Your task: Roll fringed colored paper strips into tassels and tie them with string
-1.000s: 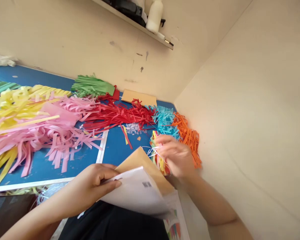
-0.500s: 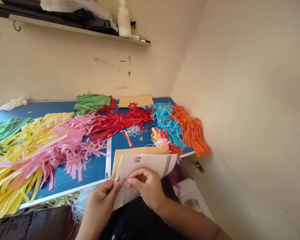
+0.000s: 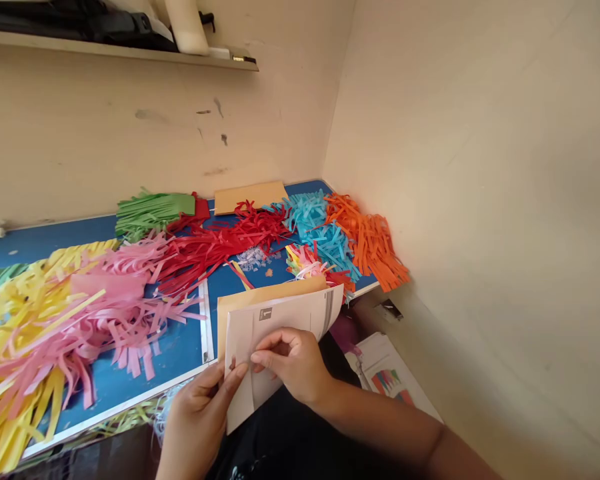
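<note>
Left hand (image 3: pixel 195 413): we clamp white printed paper sheet (image 3: pixel 290 320), tan flat paper piece (image 3: pixel 260 296) behind, 6 o'clock
Right hand (image 3: pixel 293 363): fingertips together at sheet; can't tell if pinching anything
Fringes: pink paper-strip bundle (image 3: pixel 113 287) 9 o'clock, orange paper-strip bundle (image 3: pixel 373 243) 3 o'clock; look cut; remainder unclear

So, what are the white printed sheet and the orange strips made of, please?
White printed sheet: paper, matte; it is thin, bends at one corner and carries print.
Orange strips: probably crepe or tissue paper, dull; they look light and crinkled, though thin plastic is possible.
</note>
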A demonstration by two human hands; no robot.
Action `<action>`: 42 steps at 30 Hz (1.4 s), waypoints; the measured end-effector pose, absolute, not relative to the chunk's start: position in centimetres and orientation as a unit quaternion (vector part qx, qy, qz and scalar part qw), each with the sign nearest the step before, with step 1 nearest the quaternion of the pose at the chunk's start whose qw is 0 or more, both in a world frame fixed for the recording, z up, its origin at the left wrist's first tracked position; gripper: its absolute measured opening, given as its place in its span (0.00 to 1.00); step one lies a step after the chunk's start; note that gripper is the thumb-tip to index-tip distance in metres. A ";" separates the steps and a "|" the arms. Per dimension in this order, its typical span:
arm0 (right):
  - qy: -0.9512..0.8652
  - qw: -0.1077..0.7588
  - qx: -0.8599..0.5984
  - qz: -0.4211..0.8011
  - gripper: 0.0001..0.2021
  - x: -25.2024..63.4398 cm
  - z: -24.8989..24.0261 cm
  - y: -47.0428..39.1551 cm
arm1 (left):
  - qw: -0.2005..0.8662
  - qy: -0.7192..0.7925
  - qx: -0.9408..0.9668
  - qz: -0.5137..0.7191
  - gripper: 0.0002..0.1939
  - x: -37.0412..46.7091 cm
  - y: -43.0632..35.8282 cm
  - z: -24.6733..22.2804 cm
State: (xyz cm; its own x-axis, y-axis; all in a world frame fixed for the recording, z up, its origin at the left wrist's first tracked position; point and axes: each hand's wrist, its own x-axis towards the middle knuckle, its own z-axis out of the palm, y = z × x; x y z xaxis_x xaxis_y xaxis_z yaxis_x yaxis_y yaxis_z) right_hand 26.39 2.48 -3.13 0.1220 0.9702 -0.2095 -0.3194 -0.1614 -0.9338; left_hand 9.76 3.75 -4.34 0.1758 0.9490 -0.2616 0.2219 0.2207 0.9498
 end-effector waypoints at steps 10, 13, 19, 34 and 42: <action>-0.373 0.558 -0.502 0.546 0.08 26.2 -3.0 2.1 | 0.620 0.529 0.482 0.321 0.19 10.0 3.9 -3.3; -0.420 0.565 -0.522 0.482 0.05 25.9 -2.8 1.9 | 0.617 0.547 0.451 0.341 0.20 10.2 3.6 -3.4; -0.509 0.498 -0.590 0.380 0.11 26.5 -2.8 1.6 | 0.583 0.590 0.410 0.379 0.23 10.8 3.0 -3.7; -0.561 0.524 -0.609 0.200 0.17 30.3 -2.0 3.0 | 0.463 0.611 0.560 0.314 0.25 10.1 2.3 -3.1; -0.749 0.410 -0.520 0.033 0.14 30.3 -0.1 3.6 | 0.362 0.569 0.698 0.242 0.14 11.4 3.2 -2.7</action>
